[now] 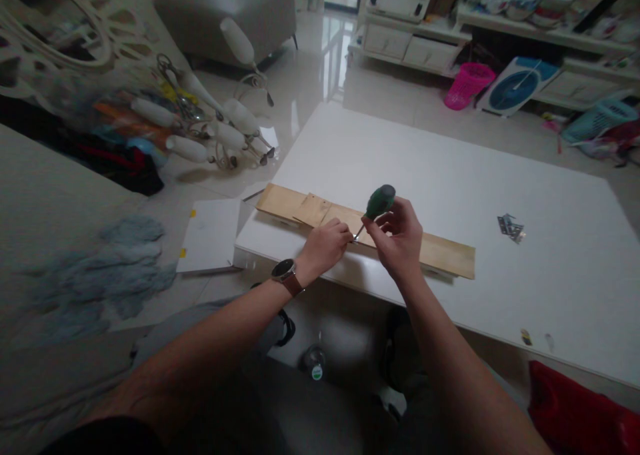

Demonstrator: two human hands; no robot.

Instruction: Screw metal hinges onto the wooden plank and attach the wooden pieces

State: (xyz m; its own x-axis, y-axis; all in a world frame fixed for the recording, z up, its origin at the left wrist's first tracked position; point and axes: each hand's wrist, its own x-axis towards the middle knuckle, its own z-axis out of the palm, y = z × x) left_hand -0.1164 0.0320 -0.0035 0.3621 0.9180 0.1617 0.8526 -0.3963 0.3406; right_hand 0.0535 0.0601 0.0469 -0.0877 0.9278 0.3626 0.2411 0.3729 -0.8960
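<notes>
A long pale wooden board (445,253) lies along the near edge of a white table (450,175). My right hand (397,238) is closed around a green-handled screwdriver (379,202), its metal tip pointing down at the board. Beside it, my left hand (325,245), a watch on its wrist, is closed with fingertips pinched at the screwdriver's tip; what they pinch is too small to make out. A smaller thin wood piece (313,210) rests on the board's left part.
Small metal hinges (510,227) lie on the table to the right. On the floor to the left are a white panel (210,234), a chandelier with white glass shades (215,125) and a pink basket (467,84). Red cloth (575,412) at bottom right.
</notes>
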